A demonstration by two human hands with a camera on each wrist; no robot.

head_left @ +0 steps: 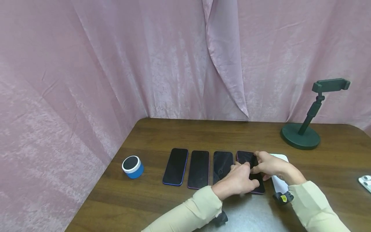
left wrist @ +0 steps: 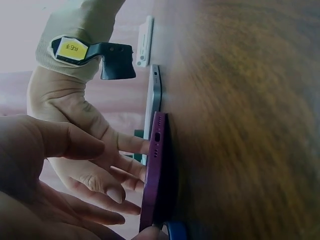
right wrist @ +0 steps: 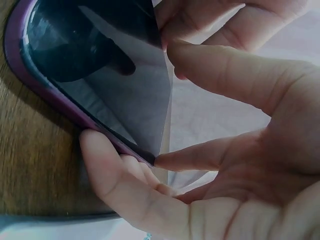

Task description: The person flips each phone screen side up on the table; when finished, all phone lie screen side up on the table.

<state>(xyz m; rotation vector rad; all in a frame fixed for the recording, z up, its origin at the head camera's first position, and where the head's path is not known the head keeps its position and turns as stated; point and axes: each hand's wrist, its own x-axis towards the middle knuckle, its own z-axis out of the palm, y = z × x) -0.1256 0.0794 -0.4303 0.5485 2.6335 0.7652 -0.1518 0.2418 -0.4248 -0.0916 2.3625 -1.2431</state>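
A dark-screened phone with a purple frame (head_left: pixel 259 190) lies face up on the table under both hands. My left hand (head_left: pixel 235 181) reaches over its left side; in the left wrist view one fingertip (left wrist: pixel 151 233) is at the purple edge, while the left thumb (left wrist: pixel 75 140) hangs over the screen. From the right, my right hand (head_left: pixel 273 167) holds the phone at its upper right edge, its fingers (right wrist: pixel 102 157) bent round the frame in the right wrist view. The right thumb (right wrist: pixel 210 70) extends over the screen, near the left fingers (right wrist: pixel 185 22).
Three more dark phones, one blue-edged (head_left: pixel 175 167), one purple-edged (head_left: pixel 198 169) and one black (head_left: pixel 222 165), lie in a row to the left. A white phone (head_left: pixel 279 185) sits right of my hands. Around are a blue jar (head_left: pixel 135 170), a green phone stand (head_left: pixel 301 137) and another phone (head_left: pixel 366 182).
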